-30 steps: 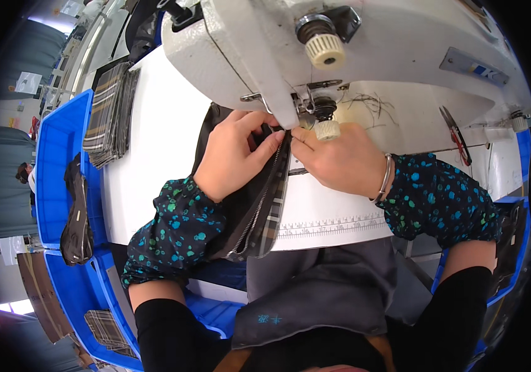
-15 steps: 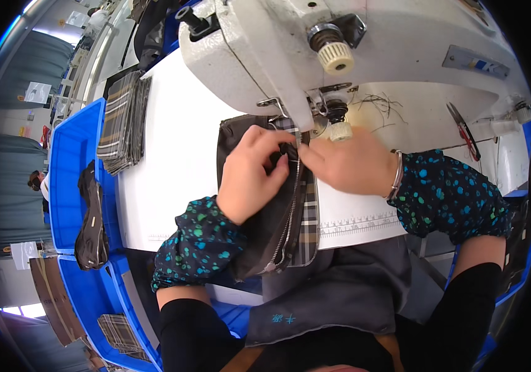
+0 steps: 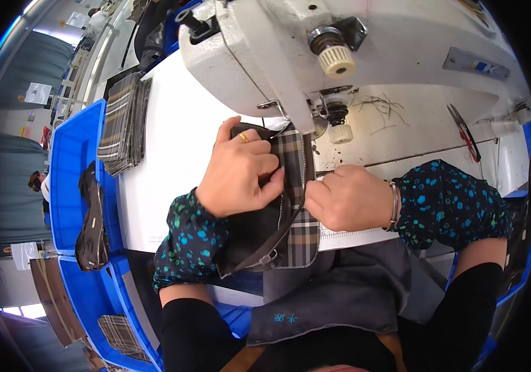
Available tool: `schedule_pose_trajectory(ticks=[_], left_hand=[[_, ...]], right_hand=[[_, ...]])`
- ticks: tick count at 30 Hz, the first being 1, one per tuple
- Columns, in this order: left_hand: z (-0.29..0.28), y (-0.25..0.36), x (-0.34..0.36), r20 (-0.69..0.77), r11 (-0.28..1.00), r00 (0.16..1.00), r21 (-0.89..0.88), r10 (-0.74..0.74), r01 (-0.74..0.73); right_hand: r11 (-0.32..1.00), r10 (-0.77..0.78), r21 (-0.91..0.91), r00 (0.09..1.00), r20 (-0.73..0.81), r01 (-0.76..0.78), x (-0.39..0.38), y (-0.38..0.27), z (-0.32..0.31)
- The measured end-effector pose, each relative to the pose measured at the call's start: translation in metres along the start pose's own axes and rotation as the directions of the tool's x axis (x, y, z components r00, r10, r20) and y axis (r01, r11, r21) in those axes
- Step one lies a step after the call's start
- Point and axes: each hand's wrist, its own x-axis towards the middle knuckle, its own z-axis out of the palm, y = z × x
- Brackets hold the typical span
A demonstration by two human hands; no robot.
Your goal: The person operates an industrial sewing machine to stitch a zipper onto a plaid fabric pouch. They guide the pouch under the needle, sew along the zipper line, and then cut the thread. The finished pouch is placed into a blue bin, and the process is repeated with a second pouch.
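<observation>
Under the head of a white sewing machine (image 3: pixel 265 68) lies a dark brown fabric piece (image 3: pixel 240 232) with a plaid panel (image 3: pixel 303 239). A zipper (image 3: pixel 304 158) with silver teeth runs along the plaid from near the needle area, then bends toward me; its pull (image 3: pixel 270 256) is near the front edge. My left hand (image 3: pixel 237 170), a ring on one finger, is closed on the dark fabric left of the zipper. My right hand (image 3: pixel 352 198) is closed at the plaid's right edge, fingertips pinching the zipper tape. The needle itself is hidden.
A stack of plaid pieces (image 3: pixel 123 124) stands at the left beside a blue bin (image 3: pixel 70 186) with a dark strip (image 3: pixel 92 217) over its edge. Thread snippers (image 3: pixel 464 133) and loose threads (image 3: pixel 380 111) lie at the right. A ruler strip (image 3: pixel 358 239) edges the table.
My right hand has come toward me from beside the presser area. My left hand has shifted slightly left. The zipper's near part has swung left, and more of the plaid panel shows.
</observation>
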Motion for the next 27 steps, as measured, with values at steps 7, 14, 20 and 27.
schedule_pose_trajectory(ticks=[7,14,20,27], left_hand=[[0.012,0.050,-0.016,0.006,0.993,1.000,0.121,0.005,-0.006],[0.001,0.052,-0.014,0.106,0.999,0.994,0.044,0.017,-0.022],[0.005,0.053,-0.015,0.068,0.999,0.998,0.042,0.011,-0.014],[0.012,0.055,-0.010,0.011,0.999,1.000,0.029,-0.016,0.016]], right_hand=[[0.992,0.014,-0.128,0.998,0.061,-0.006,-0.004,-0.017,-0.004],[0.998,-0.005,-0.063,0.982,0.190,0.017,-0.005,-0.048,-0.038],[0.988,-0.080,-0.123,0.990,0.113,0.094,-0.007,-0.050,-0.028],[0.981,-0.086,-0.164,0.992,0.090,0.100,-0.009,-0.056,-0.021]])
